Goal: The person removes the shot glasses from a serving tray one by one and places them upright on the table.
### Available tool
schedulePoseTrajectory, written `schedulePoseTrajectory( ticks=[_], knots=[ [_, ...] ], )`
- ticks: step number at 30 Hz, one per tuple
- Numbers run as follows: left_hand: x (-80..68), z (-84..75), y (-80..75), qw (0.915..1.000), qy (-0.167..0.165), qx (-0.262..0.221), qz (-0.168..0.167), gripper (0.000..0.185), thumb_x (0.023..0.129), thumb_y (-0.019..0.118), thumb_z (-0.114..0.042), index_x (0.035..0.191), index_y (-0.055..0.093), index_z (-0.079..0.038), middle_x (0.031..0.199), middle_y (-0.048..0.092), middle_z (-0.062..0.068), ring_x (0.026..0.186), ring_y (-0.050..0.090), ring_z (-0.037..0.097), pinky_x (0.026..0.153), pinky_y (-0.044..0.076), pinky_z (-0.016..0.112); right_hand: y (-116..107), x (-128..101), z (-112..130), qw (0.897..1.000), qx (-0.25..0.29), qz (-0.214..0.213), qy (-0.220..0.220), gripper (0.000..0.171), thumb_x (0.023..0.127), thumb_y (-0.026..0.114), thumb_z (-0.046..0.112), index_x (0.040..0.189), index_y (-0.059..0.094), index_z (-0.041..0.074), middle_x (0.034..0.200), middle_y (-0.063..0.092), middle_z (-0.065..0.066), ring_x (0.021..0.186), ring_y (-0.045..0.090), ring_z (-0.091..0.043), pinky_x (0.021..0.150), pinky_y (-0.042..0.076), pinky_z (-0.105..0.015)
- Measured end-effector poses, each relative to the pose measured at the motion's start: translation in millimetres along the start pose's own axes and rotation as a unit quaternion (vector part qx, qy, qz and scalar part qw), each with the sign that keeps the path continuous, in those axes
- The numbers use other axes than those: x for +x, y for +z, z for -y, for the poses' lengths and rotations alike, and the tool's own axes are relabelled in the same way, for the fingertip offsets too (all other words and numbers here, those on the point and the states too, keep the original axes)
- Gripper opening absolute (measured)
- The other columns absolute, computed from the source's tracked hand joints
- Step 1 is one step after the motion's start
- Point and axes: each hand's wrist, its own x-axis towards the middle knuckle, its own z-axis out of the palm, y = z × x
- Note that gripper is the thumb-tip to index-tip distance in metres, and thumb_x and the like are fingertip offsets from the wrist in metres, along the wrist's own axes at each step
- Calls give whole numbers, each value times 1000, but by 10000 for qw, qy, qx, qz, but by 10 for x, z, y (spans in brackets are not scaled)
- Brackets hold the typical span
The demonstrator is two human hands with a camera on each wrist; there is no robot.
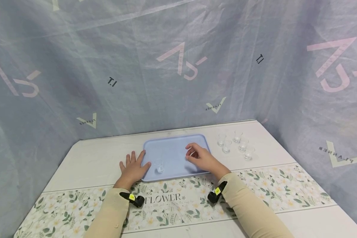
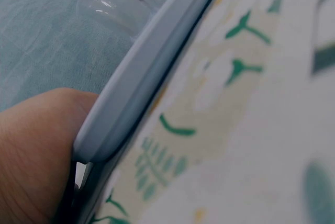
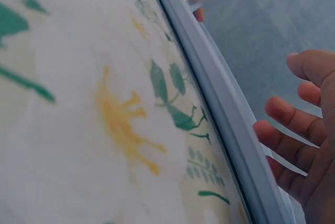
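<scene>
Nearest the camera, a floral runner (image 1: 178, 201) printed "FLOWER" crosses the white table (image 1: 86, 162), with both cream sleeves lying over it. Just beyond, the left hand (image 1: 134, 168) rests flat, fingers straight and spread, its thumb against the near-left corner of a pale blue tray (image 1: 172, 147); the left wrist view shows the thumb (image 2: 36, 150) pressed to the tray's rim (image 2: 141, 72). One small clear glass (image 1: 159, 165) stands upright on the tray's near-left part, just beside that thumb. The right hand (image 1: 200, 157) hovers over the tray's right half, fingers (image 3: 285, 116) loosely curled and holding nothing. Farther right, off the tray, five more glasses (image 1: 236, 143) stand grouped on the table. Behind hangs grey printed cloth (image 1: 178, 66).
</scene>
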Motion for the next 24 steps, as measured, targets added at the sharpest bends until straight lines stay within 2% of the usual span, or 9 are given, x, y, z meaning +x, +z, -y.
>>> schedulePoseTrajectory(
  ticks=[6,10,17,24],
  knots=[
    [-75,-113,-84,9999,-110,-3,73,76,102,45,-51,164,17,-17,166,-4,29,150,-12,50,111,-15,73,-27,4,-4,10000,47,-58,20,36,99,66,16,132,55,3,104,68,-4,84,64,-17,79,52,-33],
    [-69,-104,-64,10000,-61,-57,15,77,101,44,-55,163,19,-16,165,-2,30,150,-11,51,111,-15,72,-65,13,3,9998,118,-166,50,35,99,66,15,130,56,2,103,69,-4,85,64,-17,79,52,-32],
    [-91,-128,-88,10000,-97,11,5,75,102,46,-51,163,20,-17,166,0,29,151,-8,51,112,-11,73,-158,22,17,9978,275,-610,4,20,98,67,15,117,65,9,99,70,-2,86,64,-17,77,52,-31],
    [-86,-135,-100,9999,-109,58,81,75,102,46,-51,164,18,-17,165,-1,29,151,-9,51,111,-11,74,-220,17,16,9970,228,-735,50,19,98,68,18,113,67,6,95,70,-2,86,63,-16,78,51,-30]
  ],
)
